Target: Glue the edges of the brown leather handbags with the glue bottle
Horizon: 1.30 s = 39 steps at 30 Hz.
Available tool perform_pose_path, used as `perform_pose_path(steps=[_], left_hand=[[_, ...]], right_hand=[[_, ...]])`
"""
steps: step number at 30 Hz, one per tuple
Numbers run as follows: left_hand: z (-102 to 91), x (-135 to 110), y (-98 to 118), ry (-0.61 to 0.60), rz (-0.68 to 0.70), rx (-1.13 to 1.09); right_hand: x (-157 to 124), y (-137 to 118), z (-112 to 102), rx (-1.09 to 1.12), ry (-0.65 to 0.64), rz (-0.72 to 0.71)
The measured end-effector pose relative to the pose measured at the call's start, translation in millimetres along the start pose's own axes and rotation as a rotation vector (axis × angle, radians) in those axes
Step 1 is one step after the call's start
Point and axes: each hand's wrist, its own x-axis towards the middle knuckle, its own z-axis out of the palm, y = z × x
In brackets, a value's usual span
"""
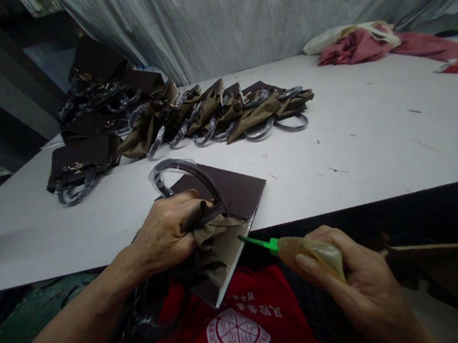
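A dark brown handbag (231, 190) rests across the table's front edge, with an olive-brown lining showing. Its curved handle (189, 167), wrapped in clear plastic, stands up over my left hand (171, 230). The fingers of that hand are wrapped round the gathered lining and the upper part of the bag. My right hand (348, 270) grips a soft, yellowish glue bottle (312, 253) with a green nozzle (259, 242). The nozzle points left, its dark tip at or very close to the pale edge of the bag's panel; whether it touches I cannot tell.
Several similar handbags (202, 111) lie in a row along the far left of the white table (357, 150), more piled behind. One bag (81, 165) lies nearer. Pink and cream cloth (358, 44) lies at the back right. A grey curtain (208, 27) hangs behind.
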Motion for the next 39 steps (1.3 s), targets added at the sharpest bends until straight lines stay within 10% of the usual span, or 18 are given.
perform_pose_path(steps=[39], left_hand=[[12.1,-9,-5,0.075,-0.036,-0.024]], right_hand=[[-38,-21,17,0.072,-0.102,-0.176]])
